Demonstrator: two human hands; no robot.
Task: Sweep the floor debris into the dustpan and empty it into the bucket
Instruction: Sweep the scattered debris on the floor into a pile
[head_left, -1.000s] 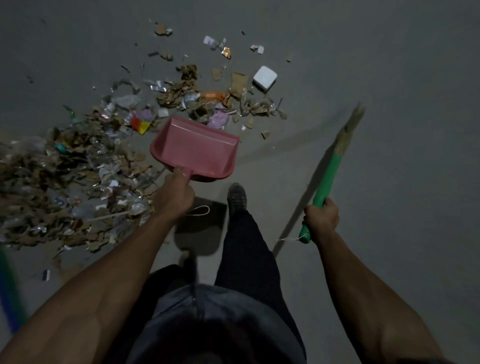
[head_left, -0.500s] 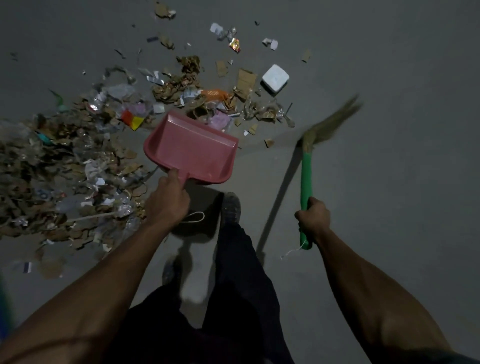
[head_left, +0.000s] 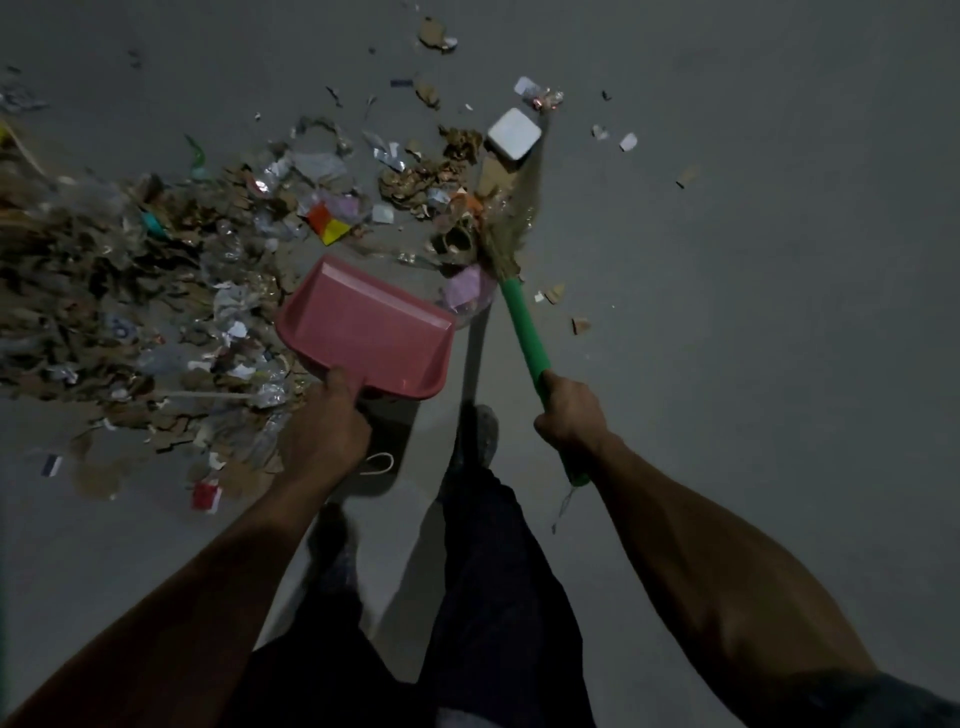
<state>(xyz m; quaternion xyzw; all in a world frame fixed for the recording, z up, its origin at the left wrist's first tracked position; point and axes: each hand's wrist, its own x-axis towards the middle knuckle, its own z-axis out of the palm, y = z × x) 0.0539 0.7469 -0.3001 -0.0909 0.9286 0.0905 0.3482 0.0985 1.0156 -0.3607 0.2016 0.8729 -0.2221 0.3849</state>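
Observation:
A pink dustpan (head_left: 366, 325) lies low over the grey floor, its open edge facing the litter. My left hand (head_left: 324, 428) grips its handle at the near edge. My right hand (head_left: 571, 413) grips the green handle of a broom (head_left: 522, 327), whose straw head (head_left: 511, 218) lies in the scraps just beyond the pan's right corner. A wide debris pile (head_left: 145, 291) of cardboard bits, plastic and paper spreads to the left. A white square block (head_left: 513, 136) sits at the broom's tip. No bucket is in view.
My legs and a dark shoe (head_left: 475, 436) stand just behind the dustpan. Loose scraps (head_left: 579, 325) lie right of the broom, and a small red piece (head_left: 207, 496) sits near my left forearm. Bare grey floor (head_left: 779, 260) fills the right side.
The broom swung from the bare floor on the right leftward into the litter beside the dustpan. The white block shifted with it. The dustpan stayed in my left hand.

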